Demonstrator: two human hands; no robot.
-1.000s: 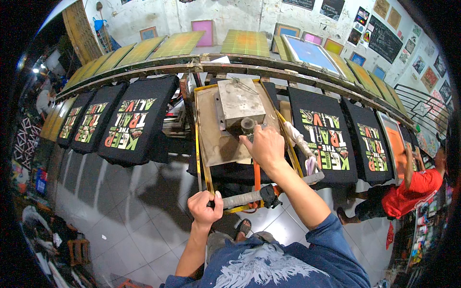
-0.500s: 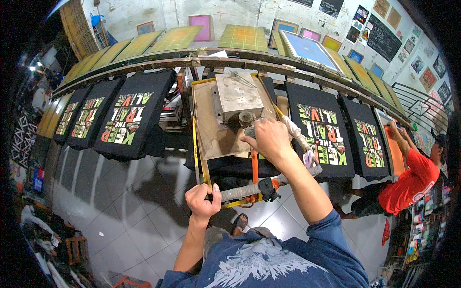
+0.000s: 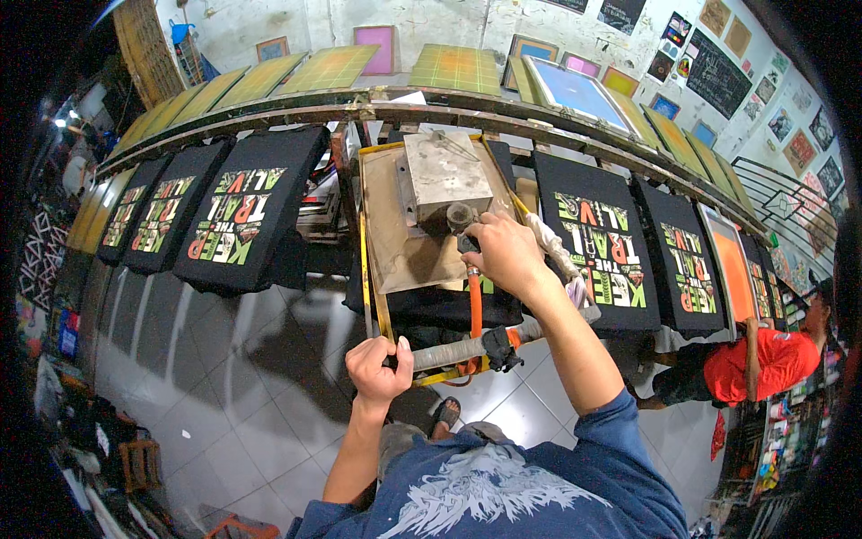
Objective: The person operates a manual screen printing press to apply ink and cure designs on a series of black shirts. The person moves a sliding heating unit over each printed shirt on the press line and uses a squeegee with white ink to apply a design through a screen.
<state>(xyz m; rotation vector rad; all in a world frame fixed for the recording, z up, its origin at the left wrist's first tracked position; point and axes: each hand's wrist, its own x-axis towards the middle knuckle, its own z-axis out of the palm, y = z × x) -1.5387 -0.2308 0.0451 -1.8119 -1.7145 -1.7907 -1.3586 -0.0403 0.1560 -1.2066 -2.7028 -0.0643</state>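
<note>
Gripping a grey wrapped round bar's (image 3: 449, 353) left end with the left hand (image 3: 381, 368); pinching a small dark fitting (image 3: 466, 243) with the right hand (image 3: 505, 253) beside a dull silver metal box (image 3: 446, 172), between printed black fabric shirts (image 3: 241, 211); standing on glossy grey floor tiles (image 3: 224, 436).

Pink panel (image 3: 374, 50) against whitish wall (image 3: 440, 22)

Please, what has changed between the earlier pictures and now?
The right hand has moved slightly toward the box, uncovering the top of the orange hose. At right, the co-worker's arm has drawn back from the orange screen. The left hand stays on the bar.
</note>
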